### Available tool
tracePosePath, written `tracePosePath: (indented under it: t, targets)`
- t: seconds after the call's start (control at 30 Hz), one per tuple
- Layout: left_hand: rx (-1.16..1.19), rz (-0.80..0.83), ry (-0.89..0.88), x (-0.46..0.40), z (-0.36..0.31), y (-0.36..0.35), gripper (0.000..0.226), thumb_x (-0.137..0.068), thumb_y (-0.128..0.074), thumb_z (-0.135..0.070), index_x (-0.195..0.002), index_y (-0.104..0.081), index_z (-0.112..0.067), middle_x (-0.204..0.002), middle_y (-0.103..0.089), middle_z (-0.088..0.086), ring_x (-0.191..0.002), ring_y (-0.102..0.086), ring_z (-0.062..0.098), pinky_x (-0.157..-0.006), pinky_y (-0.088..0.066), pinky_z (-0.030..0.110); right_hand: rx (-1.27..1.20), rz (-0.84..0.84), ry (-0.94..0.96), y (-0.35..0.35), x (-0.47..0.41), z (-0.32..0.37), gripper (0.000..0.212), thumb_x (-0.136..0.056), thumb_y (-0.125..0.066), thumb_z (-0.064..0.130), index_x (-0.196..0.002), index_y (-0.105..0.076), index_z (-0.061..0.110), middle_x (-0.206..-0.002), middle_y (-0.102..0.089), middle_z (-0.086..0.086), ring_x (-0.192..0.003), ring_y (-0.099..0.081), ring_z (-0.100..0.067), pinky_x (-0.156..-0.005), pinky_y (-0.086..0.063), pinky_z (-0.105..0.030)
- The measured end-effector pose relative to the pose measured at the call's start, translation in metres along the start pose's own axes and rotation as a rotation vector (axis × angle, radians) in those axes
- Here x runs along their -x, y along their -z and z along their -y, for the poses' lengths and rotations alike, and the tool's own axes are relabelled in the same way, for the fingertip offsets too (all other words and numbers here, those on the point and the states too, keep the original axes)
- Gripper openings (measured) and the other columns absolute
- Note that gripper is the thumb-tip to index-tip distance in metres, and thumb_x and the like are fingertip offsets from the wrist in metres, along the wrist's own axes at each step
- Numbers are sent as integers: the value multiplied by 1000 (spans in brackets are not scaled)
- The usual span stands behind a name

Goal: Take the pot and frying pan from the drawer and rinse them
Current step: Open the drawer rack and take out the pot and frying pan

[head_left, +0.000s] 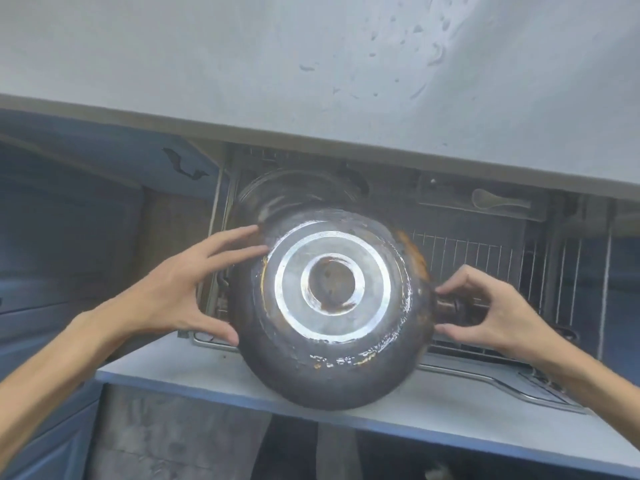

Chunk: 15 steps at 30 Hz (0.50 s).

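1. A pan (332, 303) is upside down over an open drawer (485, 271), its dark, scorched underside and bright metal base ring facing the camera. Its near edge overhangs the drawer's pale front panel (207, 375).

2. The left hand (173, 289) is on the pan's left side. Its fingers are spread and nearly straight, fingertips touching the curved wall, thumb low against the lower left edge. It steadies the pan rather than wrapping round it.

3. The right hand (485, 313) is at the pan's right side, where a short stub of handle (450, 306) sticks out. The curled fingers and thumb close loosely around that stub, above and below it. A firm grip cannot be confirmed.

4. Behind the pan, deeper in the drawer, is a glass lid (294, 188). Whether a pot is under it cannot be told. A wire rack (467, 251) lines the drawer to the right, and a pale spoon (498, 200) lies in a tray at the back.

5. Risks, as a judgement: the left hand only presses on a smooth, rounded wall, so the pan could slip and drop onto the drawer front. The pan looks heavy for a loose hold on the handle and may twist. Lifting it carelessly could knock the lid or snag the rack.

6. The countertop (311, 64) above carries water droplets.
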<state>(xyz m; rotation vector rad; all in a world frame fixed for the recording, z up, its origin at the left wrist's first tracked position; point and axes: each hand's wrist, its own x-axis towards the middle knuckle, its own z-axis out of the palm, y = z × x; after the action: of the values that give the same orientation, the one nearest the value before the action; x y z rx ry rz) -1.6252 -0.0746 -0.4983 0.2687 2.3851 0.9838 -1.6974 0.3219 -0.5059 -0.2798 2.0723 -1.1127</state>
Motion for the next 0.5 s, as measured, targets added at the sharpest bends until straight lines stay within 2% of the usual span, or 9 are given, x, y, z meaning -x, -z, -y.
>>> tracePosePath:
  t: [0.07, 0.1, 0.17, 0.2, 0.27, 0.33, 0.4, 0.43, 0.5]
  targets:
    - [9, -54, -76, 10, -14, 15, 109, -45, -80, -67, -140, -31, -46, -155, -19, -17, -142, -24, 6, -112, -30, 30, -2, -9, 14, 16, 14, 24, 37, -55, -83, 42, -82, -60, 31, -81, -70, -1, -77, -66, -20, -76, -52, -30]
    - [-3, -85, -118, 14, -22, 25, 109, -46, -79, -68, -141, -32, -43, -155, -20, -14, -141, -28, 9, -112, -31, 31, 7, -20, 25, 27, 18, 37, 39, -53, -83, 46, -82, -60, 31, -82, -71, -3, -80, -67, -22, -77, -51, -28]
    - [-50, -171, -197, 18, -36, 47, 104, -54, -79, -63, -143, -29, -41, -156, -21, -9, -138, -34, 13, -109, -35, 31, 27, -34, 45, 53, 23, 68, 44, -49, -84, 50, -82, -61, 32, -85, -73, 3, -85, -68, -15, -79, -49, -15]
    - [-74, -232, -228, 17, -43, 58, 99, -60, -80, -55, -143, -29, -42, -155, -23, -8, -137, -37, 14, -107, -38, 32, 47, -39, 70, 66, 22, 84, 49, -47, -83, 55, -84, -61, 31, -89, -73, 8, -88, -68, -10, -85, -47, -13]
    - [-99, -387, -268, 10, -55, 81, 90, -67, -83, -35, -141, -33, -44, -150, -32, -11, -133, -43, 13, -104, -42, 35, 94, -36, 143, 91, 16, 114, 54, -52, -81, 59, -91, -60, 27, -96, -73, 9, -95, -67, -9, -93, -44, -19]
    - [-65, -522, -274, -2, -67, 104, 80, -70, -79, -21, -137, -41, -42, -142, -41, -22, -128, -47, 8, -103, -42, 29, 72, 3, 184, 109, 6, 142, 36, -64, -79, 38, -90, -60, 24, -94, -74, 0, -90, -68, -21, -85, -47, -21]
    - [0, -636, -262, -15, -76, 128, 64, -73, -74, -24, -130, -48, -35, -130, -48, -35, -118, -53, -1, -98, -42, 17, 45, 48, 203, 122, -7, 166, 26, -71, -72, 23, -93, -59, 19, -87, -74, -4, -82, -66, -28, -74, -49, -21]
    - [15, -684, -234, -22, -81, 140, 57, -74, -70, -26, -126, -50, -34, -121, -52, -38, -109, -57, 0, -93, -44, 15, 37, 69, 193, 129, -13, 176, 26, -74, -68, 20, -97, -58, 14, -81, -73, -4, -75, -62, -30, -68, -48, -19]
    - [0, -737, -111, -36, -89, 163, 49, -76, -63, -25, -120, -47, -39, -99, -62, -28, -86, -61, 13, -82, -48, 28, 60, 127, 147, 142, -25, 196, 26, -79, -63, 19, -102, -55, 9, -76, -69, -3, -71, -54, -24, -62, -44, -16]
